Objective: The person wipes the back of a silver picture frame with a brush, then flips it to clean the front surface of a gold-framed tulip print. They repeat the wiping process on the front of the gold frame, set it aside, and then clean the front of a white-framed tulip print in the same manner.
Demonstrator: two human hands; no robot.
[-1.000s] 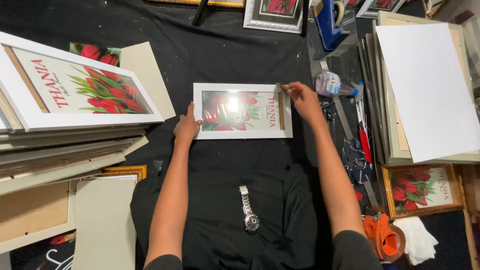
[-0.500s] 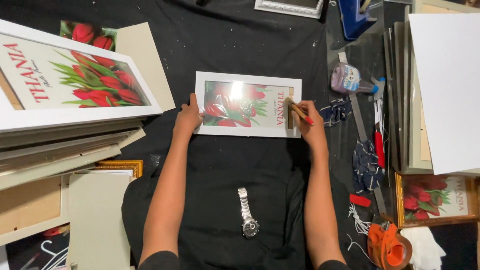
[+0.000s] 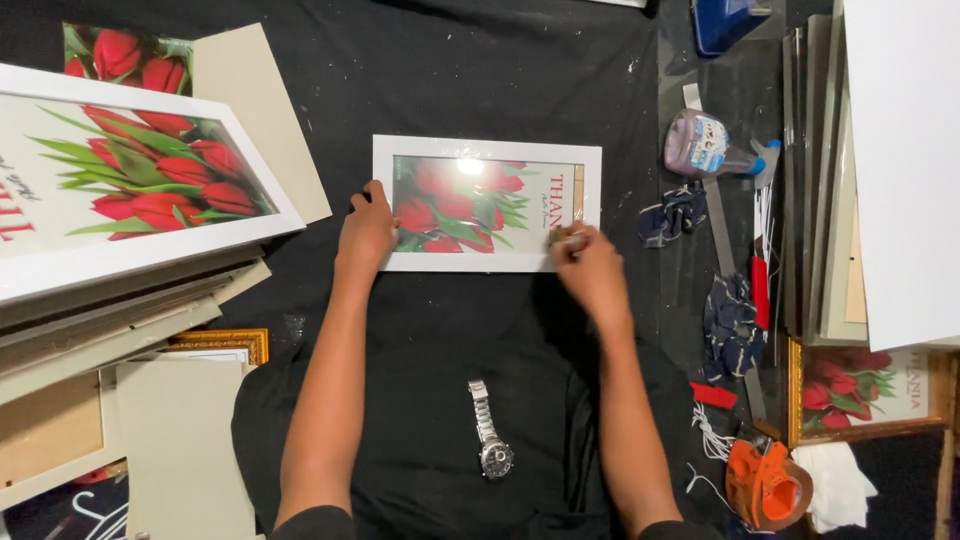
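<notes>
A small white picture frame [image 3: 487, 148] with a print of red tulips lies flat on the black cloth in front of me. My left hand [image 3: 365, 232] grips its left edge, fingers curled over the border. My right hand [image 3: 592, 272] is at the frame's lower right corner, fingertips pinched on a small tool pressed against the glass; the tool is mostly hidden by the fingers. A silver wristwatch [image 3: 492, 446] lies on the cloth between my forearms.
A stack of large white frames with tulip prints [image 3: 130, 200] fills the left. To the right lie a spray bottle [image 3: 705, 145], dark rags [image 3: 733, 315], a red cutter [image 3: 762, 290], stacked boards [image 3: 900, 150], a gold-framed tulip picture [image 3: 865, 392] and an orange tape dispenser [image 3: 768, 486].
My right hand moved from the frame's upper right corner down its right side to the lower right corner. The left hand stayed on the left edge. The view shifted closer.
</notes>
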